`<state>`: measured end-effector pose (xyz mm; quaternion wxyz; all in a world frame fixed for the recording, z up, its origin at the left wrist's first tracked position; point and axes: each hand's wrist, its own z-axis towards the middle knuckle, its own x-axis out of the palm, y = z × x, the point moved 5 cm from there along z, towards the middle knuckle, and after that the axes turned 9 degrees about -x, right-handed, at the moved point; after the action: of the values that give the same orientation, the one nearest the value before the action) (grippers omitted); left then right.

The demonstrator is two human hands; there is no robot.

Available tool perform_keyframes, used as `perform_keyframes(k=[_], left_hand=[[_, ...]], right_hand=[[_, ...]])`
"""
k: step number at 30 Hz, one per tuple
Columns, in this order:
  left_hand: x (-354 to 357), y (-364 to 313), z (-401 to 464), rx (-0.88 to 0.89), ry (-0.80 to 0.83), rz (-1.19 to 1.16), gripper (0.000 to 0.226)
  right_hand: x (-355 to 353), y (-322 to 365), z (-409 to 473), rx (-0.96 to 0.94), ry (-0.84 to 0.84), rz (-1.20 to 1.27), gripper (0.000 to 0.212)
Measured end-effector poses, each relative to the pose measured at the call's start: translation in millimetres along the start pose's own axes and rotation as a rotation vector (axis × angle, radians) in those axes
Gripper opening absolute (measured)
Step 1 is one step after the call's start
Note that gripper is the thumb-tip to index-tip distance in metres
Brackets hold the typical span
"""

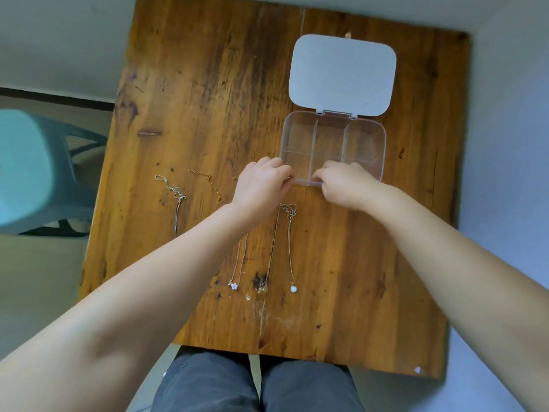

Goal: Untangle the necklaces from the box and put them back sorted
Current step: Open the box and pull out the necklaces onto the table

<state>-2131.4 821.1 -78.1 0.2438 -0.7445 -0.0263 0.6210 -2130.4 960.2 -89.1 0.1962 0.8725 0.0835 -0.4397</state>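
Clear plastic box [332,145] sits on the wooden table [208,84], lid [341,74] hinged open and lying flat on the far side, white face up. Box interior is split by dividers into several compartments; all look bare from this angle. Both hands meet at the box's near edge: left hand [261,185] at the near-left corner, fingers curled and tips pressed toward the rim; right hand [344,184] just right of it, over the near-middle wall, fingers bunched into a pinch. Cannot tell whether either hand actually holds a chain: anything between the fingertips is too fine to resolve, and the knuckles hide the contact. Necklaces lie on the table nearer the person, outside the box. Silver chain [175,200] is far left, well apart from the hands, laid roughly straight toward the viewer. Gold chain [208,181] is beside it, short visible length, partly hidden under the left forearm. Flower-pendant necklace [234,285] runs out from under the left wrist toward the near edge. Round-pendant necklace [293,288] lies just right of that, clasp end near the left wrist, just below the box's near edge, pendant closest to the person. Teal plastic chair [35,171] stands off the table's left side.
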Motion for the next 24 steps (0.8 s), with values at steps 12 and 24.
perform_keyframes(k=[12,24], left_hand=[[-4.7,-1.9,-1.0,-0.035,0.017,-0.003,0.019],[-38.8,-80.8,-13.0,0.05,0.516,-0.778,0.024]], right_hand=[[-16.3,-4.6,-16.3,-0.026,-0.187,0.39,0.008],[-51.1,-18.8,-113.6,-0.094,-0.551,1.502,0.012]])
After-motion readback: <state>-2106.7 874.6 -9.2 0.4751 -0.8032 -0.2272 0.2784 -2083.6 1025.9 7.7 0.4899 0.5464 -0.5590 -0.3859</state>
